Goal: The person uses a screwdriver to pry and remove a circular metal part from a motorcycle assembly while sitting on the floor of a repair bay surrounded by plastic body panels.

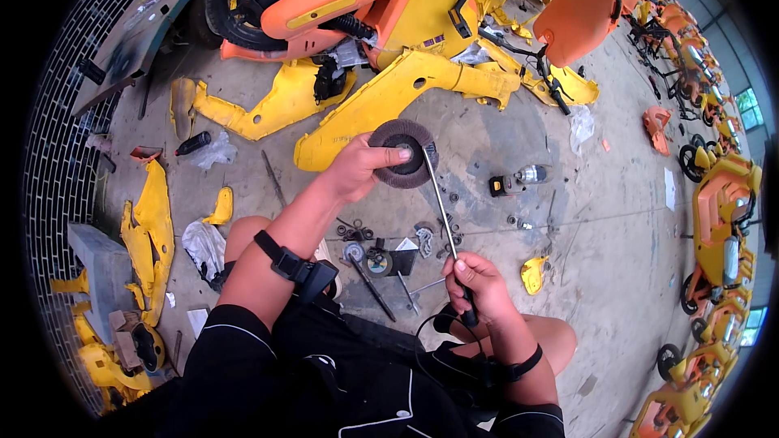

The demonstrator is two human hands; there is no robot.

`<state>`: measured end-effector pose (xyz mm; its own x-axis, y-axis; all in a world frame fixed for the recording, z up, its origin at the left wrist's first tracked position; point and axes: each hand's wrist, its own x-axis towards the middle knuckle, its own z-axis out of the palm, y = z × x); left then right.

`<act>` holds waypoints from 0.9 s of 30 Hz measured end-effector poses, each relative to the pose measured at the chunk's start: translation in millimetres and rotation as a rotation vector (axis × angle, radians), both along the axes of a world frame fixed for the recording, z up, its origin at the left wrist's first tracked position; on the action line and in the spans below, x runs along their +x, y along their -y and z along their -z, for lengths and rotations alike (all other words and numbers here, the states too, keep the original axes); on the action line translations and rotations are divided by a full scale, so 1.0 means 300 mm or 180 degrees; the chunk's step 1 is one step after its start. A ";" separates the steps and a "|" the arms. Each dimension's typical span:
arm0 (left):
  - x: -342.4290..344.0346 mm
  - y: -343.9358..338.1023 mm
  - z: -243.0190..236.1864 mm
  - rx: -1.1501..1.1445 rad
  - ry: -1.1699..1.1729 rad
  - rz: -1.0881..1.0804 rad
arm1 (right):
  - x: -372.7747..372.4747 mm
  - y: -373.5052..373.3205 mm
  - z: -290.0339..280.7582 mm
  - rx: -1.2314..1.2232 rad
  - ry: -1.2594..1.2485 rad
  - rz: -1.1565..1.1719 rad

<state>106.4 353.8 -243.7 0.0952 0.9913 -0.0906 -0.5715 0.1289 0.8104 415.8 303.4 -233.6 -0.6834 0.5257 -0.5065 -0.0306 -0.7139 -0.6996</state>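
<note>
My left hand (365,164) grips a round, dark disc (393,178) with a finely ribbed brownish-grey rim and a black hub, its thumb pressed on the middle. In my right hand (480,282) is a long-shafted screwdriver (443,215), held by its black handle. The screwdriver's tip meets the right side of the disc's rim, near the hub. On the floor beneath lie a smaller round disc (377,264), a dark bar-shaped tool (375,292) and several small dark rings (355,232).
A yellow and orange scooter (422,8) lies ahead, with yellow body panels (381,101) before it. A cordless power tool (516,181) rests on the floor to the right. Scooters (722,223) line the right side. A grey box (101,272) stands left.
</note>
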 end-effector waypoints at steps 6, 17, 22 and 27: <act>-0.009 -0.001 0.011 0.0034 0.0100 -0.0008 | -0.029 0.031 0.011 -0.0391 -0.0386 0.0056; -0.012 0.014 -0.016 0.0276 0.0045 -0.0103 | -0.036 0.086 -0.035 0.0078 -0.0795 0.0076; -0.216 0.076 -0.001 -0.0032 0.0040 -0.0500 | 0.450 -0.184 -0.161 -0.0062 -0.2616 0.2966; -0.093 0.060 0.053 -0.0110 -0.0400 -0.0429 | 0.121 -0.100 -0.132 0.0281 0.0197 0.1731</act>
<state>78.6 335.9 -259.7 -0.0525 0.9904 -0.1277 -0.4799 0.0871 0.8730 452.0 333.5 -193.9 -0.2719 0.8368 -0.4752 -0.3354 -0.5453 -0.7682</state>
